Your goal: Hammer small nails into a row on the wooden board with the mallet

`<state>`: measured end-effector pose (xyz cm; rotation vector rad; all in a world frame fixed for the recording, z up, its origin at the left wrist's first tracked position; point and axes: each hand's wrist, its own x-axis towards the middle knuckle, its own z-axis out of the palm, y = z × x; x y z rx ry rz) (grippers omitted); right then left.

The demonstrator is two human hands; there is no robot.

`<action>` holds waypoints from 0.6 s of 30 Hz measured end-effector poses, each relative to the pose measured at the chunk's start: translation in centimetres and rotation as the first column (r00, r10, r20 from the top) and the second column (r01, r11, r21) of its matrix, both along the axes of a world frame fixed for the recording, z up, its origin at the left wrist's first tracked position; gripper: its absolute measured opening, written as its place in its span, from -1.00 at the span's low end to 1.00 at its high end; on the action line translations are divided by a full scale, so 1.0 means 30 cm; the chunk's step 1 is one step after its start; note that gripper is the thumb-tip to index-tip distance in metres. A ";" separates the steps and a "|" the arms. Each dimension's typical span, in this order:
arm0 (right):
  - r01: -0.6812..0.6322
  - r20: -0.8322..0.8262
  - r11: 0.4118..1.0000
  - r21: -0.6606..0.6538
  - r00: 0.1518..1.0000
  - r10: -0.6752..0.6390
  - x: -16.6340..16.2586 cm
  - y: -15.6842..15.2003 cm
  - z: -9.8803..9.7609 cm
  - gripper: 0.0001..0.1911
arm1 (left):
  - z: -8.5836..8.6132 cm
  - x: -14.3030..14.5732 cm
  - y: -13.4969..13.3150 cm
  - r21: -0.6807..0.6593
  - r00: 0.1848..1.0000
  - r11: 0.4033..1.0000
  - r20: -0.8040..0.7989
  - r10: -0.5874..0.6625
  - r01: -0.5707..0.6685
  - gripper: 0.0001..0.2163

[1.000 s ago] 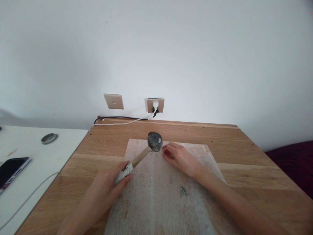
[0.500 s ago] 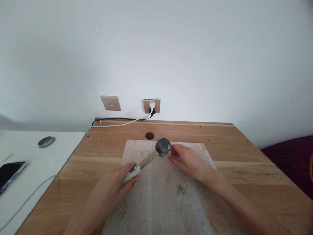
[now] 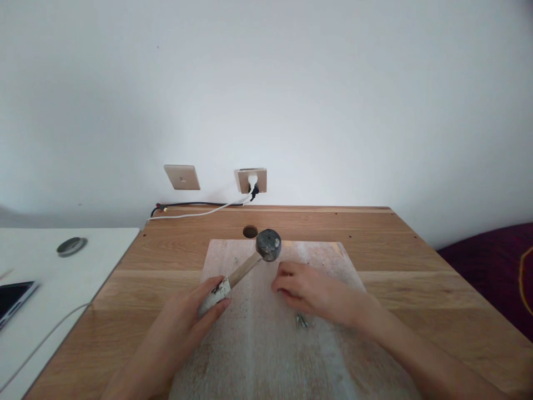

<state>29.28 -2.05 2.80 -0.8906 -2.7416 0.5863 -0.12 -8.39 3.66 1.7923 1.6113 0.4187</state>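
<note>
A rubber mallet (image 3: 268, 245) with a dark round head and a wooden handle is in my left hand (image 3: 195, 311), whose fingers wrap the pale, paint-marked grip. The mallet's head is raised over the far part of a whitish wooden board (image 3: 250, 355). To the right, my right hand (image 3: 297, 286) is low over the board with its fingertips pinched together. Whatever may lie between those fingertips is hidden. Just below that hand is a small bunch of metal nails or screws (image 3: 301, 321), partly covered by it.
The board lies on a wooden table (image 3: 137, 283) with a round cable hole (image 3: 250, 231) near the back. Behind stands a wall with a socket and plug (image 3: 252, 180) and cables (image 3: 200, 214). At left, a white table (image 3: 25, 244) carries a tablet-like device (image 3: 16, 303).
My right hand has come down from beside the mallet head toward the metal pieces and closed its fingertips. It now covers the spot where one loose piece lay. My left hand still holds the mallet.
</note>
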 end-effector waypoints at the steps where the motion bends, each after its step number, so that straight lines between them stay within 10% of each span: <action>1: 0.078 -0.108 0.994 -0.083 0.990 -0.086 0.021 0.026 -0.011 -0.81 | -0.002 -0.001 -0.001 -0.006 1.000 1.000 0.004 0.000 0.000 -0.62; 7: 0.295 -0.298 0.935 -0.199 0.890 -0.344 0.095 0.118 -0.080 -0.84 | -0.015 -0.003 0.007 0.005 1.000 1.000 0.021 0.021 -0.021 -0.61; 18: 0.323 -0.241 0.943 -0.078 0.912 -0.332 0.054 0.096 -0.112 -0.83 | -0.021 -0.001 0.008 0.014 0.999 1.000 0.028 0.027 -0.028 -0.59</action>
